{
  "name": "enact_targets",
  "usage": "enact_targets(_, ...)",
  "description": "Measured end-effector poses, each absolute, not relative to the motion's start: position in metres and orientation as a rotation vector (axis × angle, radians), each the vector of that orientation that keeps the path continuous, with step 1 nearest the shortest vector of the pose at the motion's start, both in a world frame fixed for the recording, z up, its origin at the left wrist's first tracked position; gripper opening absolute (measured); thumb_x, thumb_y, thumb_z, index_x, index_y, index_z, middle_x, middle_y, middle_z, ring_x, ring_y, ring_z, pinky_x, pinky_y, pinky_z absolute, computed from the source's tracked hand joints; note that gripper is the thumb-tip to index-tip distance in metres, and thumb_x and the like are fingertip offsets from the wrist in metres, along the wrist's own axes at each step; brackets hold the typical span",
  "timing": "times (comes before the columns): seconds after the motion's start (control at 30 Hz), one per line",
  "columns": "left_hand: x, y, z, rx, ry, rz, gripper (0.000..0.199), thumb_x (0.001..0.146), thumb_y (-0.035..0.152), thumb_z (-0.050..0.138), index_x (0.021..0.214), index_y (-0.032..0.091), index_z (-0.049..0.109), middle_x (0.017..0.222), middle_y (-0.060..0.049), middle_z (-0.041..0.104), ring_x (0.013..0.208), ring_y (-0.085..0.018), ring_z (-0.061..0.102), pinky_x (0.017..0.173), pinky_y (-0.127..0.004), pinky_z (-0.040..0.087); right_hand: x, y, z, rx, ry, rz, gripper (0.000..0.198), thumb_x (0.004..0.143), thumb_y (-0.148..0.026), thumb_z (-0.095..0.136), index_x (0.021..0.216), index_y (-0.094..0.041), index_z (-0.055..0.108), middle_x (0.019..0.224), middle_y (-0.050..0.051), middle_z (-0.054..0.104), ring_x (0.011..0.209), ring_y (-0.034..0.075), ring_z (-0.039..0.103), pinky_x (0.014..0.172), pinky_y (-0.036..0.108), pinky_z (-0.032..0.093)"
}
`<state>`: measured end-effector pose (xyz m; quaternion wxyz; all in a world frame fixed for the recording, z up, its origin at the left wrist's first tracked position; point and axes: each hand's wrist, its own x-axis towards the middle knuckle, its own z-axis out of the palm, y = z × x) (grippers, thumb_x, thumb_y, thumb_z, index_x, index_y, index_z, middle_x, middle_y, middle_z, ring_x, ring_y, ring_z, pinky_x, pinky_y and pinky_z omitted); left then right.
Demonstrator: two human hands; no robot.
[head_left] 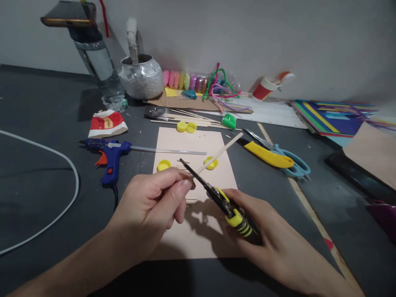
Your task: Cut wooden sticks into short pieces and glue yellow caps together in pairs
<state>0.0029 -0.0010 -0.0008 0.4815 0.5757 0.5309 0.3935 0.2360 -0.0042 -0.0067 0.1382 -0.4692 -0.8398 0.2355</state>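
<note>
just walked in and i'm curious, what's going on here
A person's left hand pinches a thin wooden stick, while the right hand holds a yellow-and-black plier-like tool that crosses the stick close to the left hand. Whether it bites the wood is unclear. Beneath lies a pale sheet with yellow caps and short sticks on it.

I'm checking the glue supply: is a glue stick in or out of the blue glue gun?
In: a translucent glue stick juts from the rear of the blue glue gun, its free end over the beige sheet.
</note>
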Motion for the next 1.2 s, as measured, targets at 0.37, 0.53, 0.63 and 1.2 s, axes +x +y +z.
enact_targets(0.37,0.002,-0.002,-0.007,1.557,1.326,0.969,0.025,0.097,0.026,0.047,0.08,0.02,0.064,0.05,0.006,0.058,0.043,-0.008,0.05,0.046,-0.018,0.04,0.232,0.0,-0.003,-1.363,-2.409,0.777,0.043,0.079,-0.019,0.058,0.12,-0.029,0.056,0.112,0.0,0.073,0.095,0.018,0.071,0.077,0.022,0.057)
enact_targets(0.53,0.001,-0.001,-0.005,1.427,1.246,0.911,0.029,0.097,0.03,0.045,0.076,0.02,0.062,0.048,0.005,0.057,0.039,-0.009,0.047,0.041,-0.019,0.038,0.236,0.0,-0.004,-1.365,-2.412,0.735,0.043,0.081,-0.028,0.06,0.123,-0.028,0.057,0.118,0.003,0.072,0.101,0.021,0.071,0.082,0.026,0.058)
enact_targets(0.63,0.002,-0.001,-0.001,1.269,1.209,0.866,0.027,0.096,0.033,0.047,0.078,0.02,0.062,0.046,0.006,0.056,0.037,-0.009,0.045,0.039,-0.019,0.035,0.237,-0.001,-0.004,-1.379,-2.415,0.738,0.043,0.079,-0.027,0.06,0.122,-0.027,0.058,0.116,0.004,0.073,0.099,0.022,0.071,0.081,0.027,0.059)
enact_targets(1.2,0.004,-0.002,-0.005,1.312,1.219,0.89,0.023,0.098,0.031,0.044,0.083,0.021,0.058,0.05,0.006,0.056,0.042,-0.009,0.048,0.045,-0.02,0.038,0.23,0.003,-0.002,-1.309,-2.385,0.796,0.045,0.079,-0.017,0.058,0.122,-0.027,0.053,0.114,0.002,0.071,0.098,0.02,0.069,0.081,0.025,0.055)
